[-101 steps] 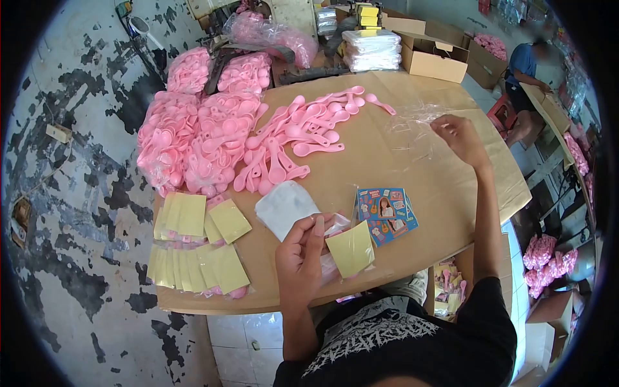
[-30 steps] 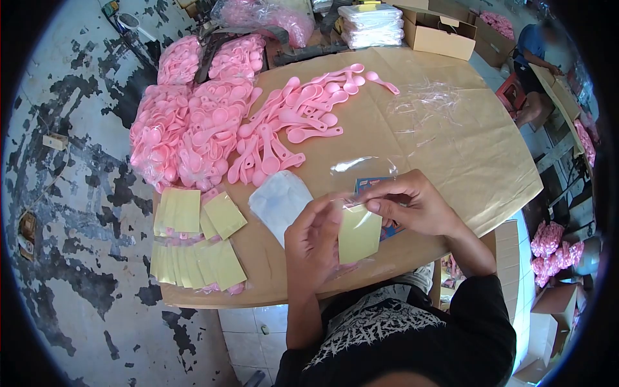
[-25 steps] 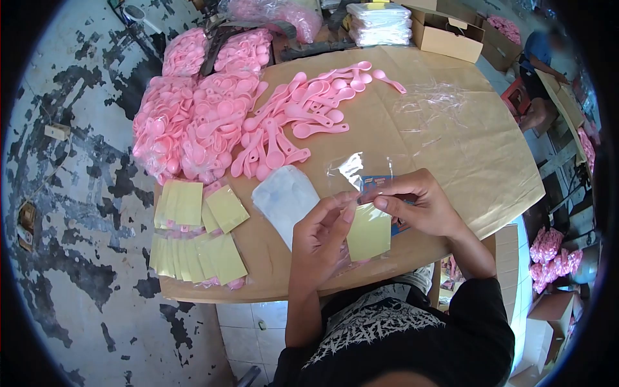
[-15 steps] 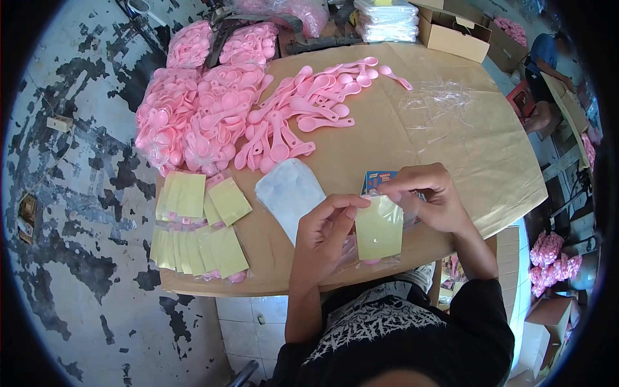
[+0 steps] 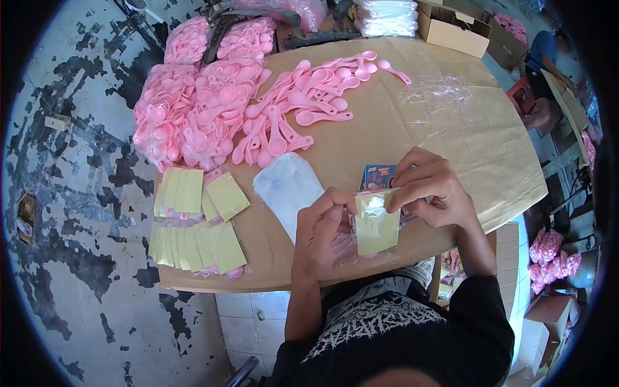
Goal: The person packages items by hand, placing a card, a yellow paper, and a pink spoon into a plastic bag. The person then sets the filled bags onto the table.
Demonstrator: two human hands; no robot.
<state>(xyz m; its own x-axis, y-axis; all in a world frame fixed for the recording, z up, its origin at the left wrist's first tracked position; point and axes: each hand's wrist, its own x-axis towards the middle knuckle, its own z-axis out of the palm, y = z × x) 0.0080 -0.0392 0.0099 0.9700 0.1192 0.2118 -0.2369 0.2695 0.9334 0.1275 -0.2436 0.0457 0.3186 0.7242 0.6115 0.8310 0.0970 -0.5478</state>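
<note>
A clear plastic packet with a pale yellow card [image 5: 376, 229] hangs upright between my hands near the table's front edge. A bit of pink shows at its lower end. My left hand [image 5: 316, 235] pinches the packet's upper left edge between thumb and fingers. On the other side, my right hand [image 5: 433, 188] has curled fingers at the top right corner of the packet. Partly hidden behind that hand lies a blue printed card [image 5: 374, 177]. To the left of my hands is a stack of clear plastic bags [image 5: 289, 184].
Loose pink spoons [image 5: 325, 90] lie across the table beside bulging bags of spoons [image 5: 193, 109]. Several yellow-card packets [image 5: 187, 248] sit at the left edge. Plastic strips [image 5: 442, 97] lie at right. A cardboard box [image 5: 454, 32] stands at the back; another person [image 5: 545, 64] sits far right.
My right hand has turned, with its fingers now lower over the packet's top right corner. The packet has tilted slightly and catches light. My left hand keeps its grip.
</note>
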